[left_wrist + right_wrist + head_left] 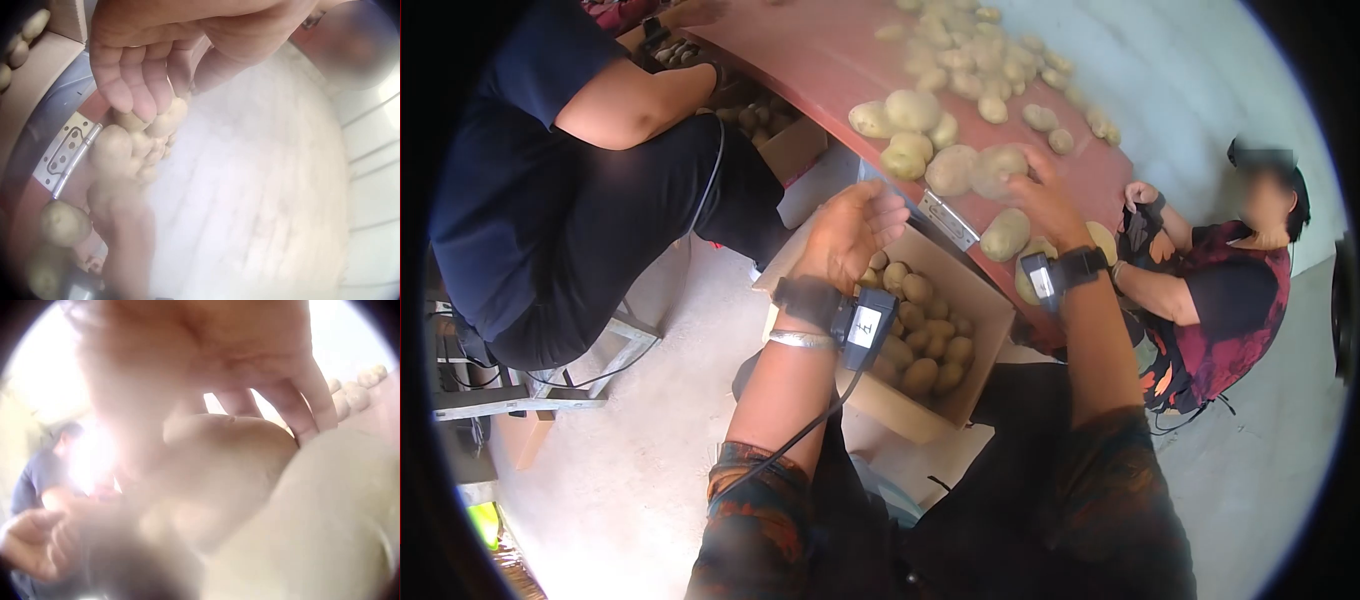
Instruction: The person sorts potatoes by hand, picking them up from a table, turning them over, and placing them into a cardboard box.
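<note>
Ahead, reddish table (800, 60), pale floor (650, 470); left hand (850, 230) relaxed, right hand (1045, 200) gripping potato (992, 165).

No legible text — white labels on left wrist camera (863, 327) and right wrist camera (1040, 283), marks blurred

Dark-clothed person (550, 200) seated; red-shirted person (1230, 310) well apart; metal hinge (947, 218) between them.

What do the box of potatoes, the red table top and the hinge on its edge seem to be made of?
Box: matt brown cardboard, judging by its thin folded flaps. Table top: smooth reddish board, perhaps laminate or painted wood; unclear which. Hinge: bare silvery metal, shiny, with screw holes.
</note>
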A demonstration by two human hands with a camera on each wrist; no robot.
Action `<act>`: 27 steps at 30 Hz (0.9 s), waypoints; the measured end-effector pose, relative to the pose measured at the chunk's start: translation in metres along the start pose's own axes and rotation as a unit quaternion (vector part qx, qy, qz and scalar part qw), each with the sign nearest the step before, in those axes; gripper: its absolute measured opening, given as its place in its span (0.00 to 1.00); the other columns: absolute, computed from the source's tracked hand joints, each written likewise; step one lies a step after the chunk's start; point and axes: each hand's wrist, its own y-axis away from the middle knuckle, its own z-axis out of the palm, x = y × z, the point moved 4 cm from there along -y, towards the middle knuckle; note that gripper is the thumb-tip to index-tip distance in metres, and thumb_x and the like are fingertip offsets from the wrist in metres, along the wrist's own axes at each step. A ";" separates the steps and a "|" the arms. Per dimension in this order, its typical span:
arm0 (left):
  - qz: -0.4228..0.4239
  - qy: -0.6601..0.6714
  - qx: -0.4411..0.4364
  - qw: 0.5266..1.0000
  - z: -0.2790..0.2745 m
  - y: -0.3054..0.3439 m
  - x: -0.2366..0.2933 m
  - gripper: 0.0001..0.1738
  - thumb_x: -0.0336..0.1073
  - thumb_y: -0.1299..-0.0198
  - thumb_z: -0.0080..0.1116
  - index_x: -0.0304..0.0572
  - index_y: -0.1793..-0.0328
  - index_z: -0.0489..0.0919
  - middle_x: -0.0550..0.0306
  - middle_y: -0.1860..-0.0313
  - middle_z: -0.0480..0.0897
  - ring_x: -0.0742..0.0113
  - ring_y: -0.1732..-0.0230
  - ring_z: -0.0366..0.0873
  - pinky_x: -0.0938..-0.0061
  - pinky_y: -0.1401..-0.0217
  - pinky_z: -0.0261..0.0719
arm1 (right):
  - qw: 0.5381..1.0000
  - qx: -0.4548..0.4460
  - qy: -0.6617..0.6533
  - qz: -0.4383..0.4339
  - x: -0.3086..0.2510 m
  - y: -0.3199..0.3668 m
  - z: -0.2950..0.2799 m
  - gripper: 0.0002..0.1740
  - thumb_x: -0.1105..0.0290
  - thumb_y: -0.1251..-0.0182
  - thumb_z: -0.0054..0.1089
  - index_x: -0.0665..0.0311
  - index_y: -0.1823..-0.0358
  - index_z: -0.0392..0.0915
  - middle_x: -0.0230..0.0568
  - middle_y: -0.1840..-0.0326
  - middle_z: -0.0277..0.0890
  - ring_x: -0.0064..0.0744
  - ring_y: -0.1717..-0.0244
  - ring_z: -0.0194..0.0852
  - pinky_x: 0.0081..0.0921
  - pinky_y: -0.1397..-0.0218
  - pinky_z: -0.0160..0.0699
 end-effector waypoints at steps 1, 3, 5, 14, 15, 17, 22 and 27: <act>0.002 0.003 0.000 1.000 0.003 0.002 0.002 0.14 0.42 0.40 0.52 0.38 0.55 0.72 0.54 0.63 0.78 0.63 0.62 0.77 0.72 0.59 0.76 | 0.984 0.037 -0.169 0.037 -0.010 0.008 0.004 0.27 0.64 0.44 0.57 0.67 0.43 0.65 0.45 0.51 0.71 0.33 0.56 0.74 0.27 0.58 0.75; -0.031 -0.076 -0.124 0.989 0.024 0.010 -0.002 0.19 0.46 0.40 0.53 0.39 0.51 0.71 0.53 0.61 0.77 0.65 0.62 0.78 0.75 0.62 0.77 | 0.957 -0.019 -0.285 0.047 -0.008 0.015 0.023 0.27 0.64 0.42 0.56 0.67 0.42 0.64 0.44 0.51 0.71 0.30 0.58 0.74 0.26 0.60 0.75; -0.027 -0.077 -0.141 0.987 0.032 0.014 -0.009 0.20 0.47 0.40 0.53 0.40 0.50 0.70 0.53 0.61 0.77 0.65 0.62 0.78 0.76 0.62 0.78 | 0.911 -0.074 -0.401 0.060 -0.008 0.027 0.048 0.26 0.64 0.41 0.54 0.66 0.42 0.64 0.43 0.52 0.72 0.28 0.59 0.74 0.24 0.63 0.76; 0.061 -0.045 -0.200 0.977 0.033 0.022 0.006 0.21 0.45 0.39 0.52 0.40 0.45 0.69 0.54 0.53 0.75 0.65 0.54 0.76 0.71 0.53 0.77 | 0.977 0.025 -0.107 -0.185 -0.057 0.052 0.079 0.30 0.76 0.46 0.63 0.64 0.40 0.63 0.39 0.46 0.66 0.25 0.47 0.65 0.25 0.44 0.68; 0.060 -0.045 -0.200 0.977 0.033 0.021 0.005 0.21 0.45 0.39 0.52 0.40 0.45 0.69 0.54 0.53 0.75 0.65 0.54 0.76 0.71 0.53 0.77 | 0.976 0.029 -0.051 -0.210 -0.062 0.053 0.078 0.31 0.77 0.47 0.63 0.63 0.40 0.63 0.38 0.46 0.67 0.25 0.46 0.65 0.25 0.44 0.68; 0.069 -0.007 -0.201 0.977 0.031 0.018 0.007 0.21 0.43 0.39 0.51 0.40 0.45 0.70 0.54 0.51 0.74 0.64 0.53 0.76 0.69 0.51 0.76 | 0.971 0.034 0.008 -0.235 -0.063 0.054 0.080 0.31 0.77 0.48 0.64 0.62 0.40 0.64 0.37 0.47 0.67 0.25 0.46 0.65 0.25 0.44 0.68; 0.051 -0.014 -0.209 0.976 0.030 0.014 0.009 0.20 0.42 0.39 0.51 0.38 0.46 0.71 0.53 0.53 0.75 0.63 0.52 0.75 0.69 0.52 0.77 | 0.968 0.044 -0.017 -0.245 -0.062 0.059 0.085 0.29 0.76 0.49 0.64 0.63 0.43 0.65 0.37 0.50 0.69 0.26 0.50 0.68 0.25 0.46 0.69; 0.083 -0.154 -0.047 0.983 0.000 0.015 0.016 0.19 0.42 0.39 0.47 0.34 0.50 0.71 0.49 0.56 0.76 0.60 0.52 0.74 0.69 0.51 0.74 | 0.993 0.044 -0.088 -0.061 -0.032 0.067 0.090 0.26 0.73 0.50 0.65 0.66 0.49 0.67 0.38 0.56 0.73 0.26 0.57 0.72 0.25 0.53 0.73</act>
